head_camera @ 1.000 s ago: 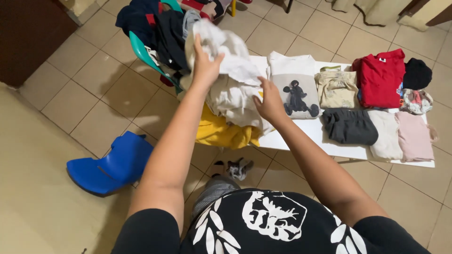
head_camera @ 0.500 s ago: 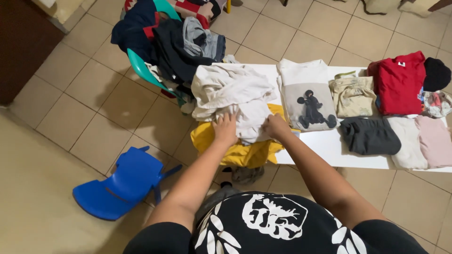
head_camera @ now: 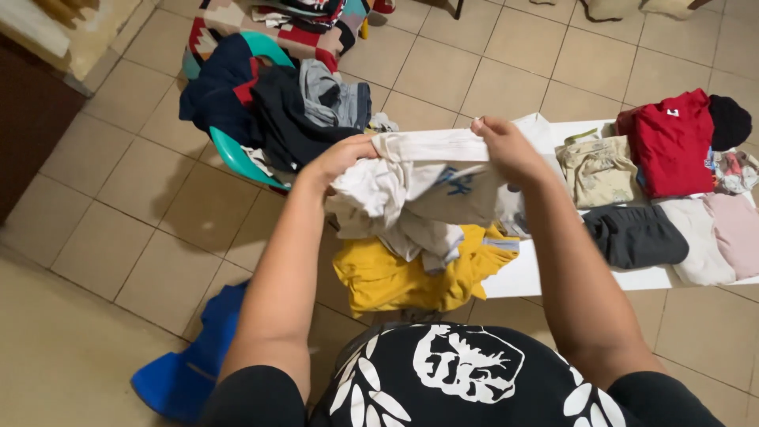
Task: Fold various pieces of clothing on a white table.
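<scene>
Left hand (head_camera: 341, 158): grips the white shirt (head_camera: 419, 186), middle of the frame.
Right hand (head_camera: 506, 150): grips its other end.
Below: yellow top (head_camera: 403, 277).

A white garment (head_camera: 419, 186) with blue print, a yellow garment (head_camera: 411, 273), a red shirt (head_camera: 668, 142).

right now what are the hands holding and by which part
Both hands hold a white garment up by its top edge: the left hand at the left end, the right hand at the right end, fingers pinching the cloth.
</scene>
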